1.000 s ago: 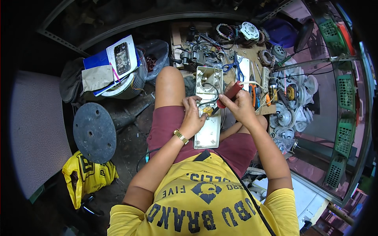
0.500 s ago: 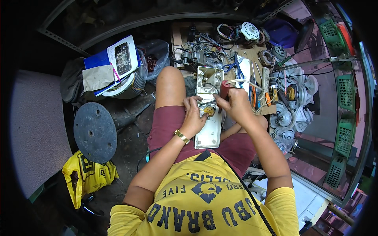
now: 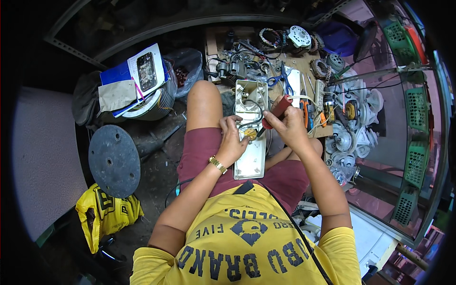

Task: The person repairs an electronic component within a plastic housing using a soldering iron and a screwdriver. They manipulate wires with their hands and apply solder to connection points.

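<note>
A long off-white plastic housing [image 3: 249, 165] lies open across my lap, with dark wires [image 3: 256, 105] running through its upper part. My left hand [image 3: 232, 138] bends over its left side and pinches a small round yellow part [image 3: 251, 134], whose exact kind I cannot make out. In my right hand [image 3: 290, 128] is a soldering iron [image 3: 281, 110] with a red handle and a pale cord. It slants down to the left, and its dark end is close beside the yellow part. Whether they touch is unclear.
Ahead stands a wooden bench [image 3: 308, 85] with blue-handled scissors [image 3: 281, 78], orange-handled pliers [image 3: 305, 113], a power strip [image 3: 319, 95] and motor parts. White plastic pieces [image 3: 344, 140] crowd the right. A round metal disc [image 3: 114, 160] and a yellow bag [image 3: 107, 213] are at left.
The soldering iron has tilted from nearly upright to a slant, its lower end coming toward the yellow part. My right hand has turned with it; my left hand has stayed nearly still.
</note>
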`<state>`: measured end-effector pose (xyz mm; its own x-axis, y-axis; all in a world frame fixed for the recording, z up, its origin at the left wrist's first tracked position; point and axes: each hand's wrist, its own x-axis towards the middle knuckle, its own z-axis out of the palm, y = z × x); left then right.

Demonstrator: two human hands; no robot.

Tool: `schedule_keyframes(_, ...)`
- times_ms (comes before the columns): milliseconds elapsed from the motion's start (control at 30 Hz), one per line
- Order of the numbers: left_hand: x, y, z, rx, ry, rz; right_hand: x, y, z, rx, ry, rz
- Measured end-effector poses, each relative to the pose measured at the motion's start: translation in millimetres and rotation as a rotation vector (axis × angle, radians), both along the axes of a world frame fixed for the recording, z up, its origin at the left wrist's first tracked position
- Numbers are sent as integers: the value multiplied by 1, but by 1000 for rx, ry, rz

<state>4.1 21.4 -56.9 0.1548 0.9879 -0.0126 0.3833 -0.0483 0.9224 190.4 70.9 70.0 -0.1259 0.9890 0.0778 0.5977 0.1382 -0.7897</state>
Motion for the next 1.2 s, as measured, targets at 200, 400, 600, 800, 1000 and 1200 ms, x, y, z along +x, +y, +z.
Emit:
schedule_keyframes(200, 1, 0, 1, 11, -10, -3, -2, -2, -4, -34, -41, -8)
schedule_keyframes(400, 1, 0, 1, 3, -41, 10, -11, -6, 1, -56, -103, 6)
schedule_keyframes(600, 3, 1, 1, 30, -42, 11, -17, -11, -8, 139, -203, 117)
schedule_keyframes(800, 2, 0, 2, 0, -52, 23, -11, 1, 14, 218, -319, 11)
schedule_keyframes(1000, 2, 0, 2, 6, -66, 13, 14, -5, 21, -6, 29, -107)
schedule_keyframes(1200, 0, 0, 1, 25, 18, -7, 6, -22, 2, 44, 123, -113)
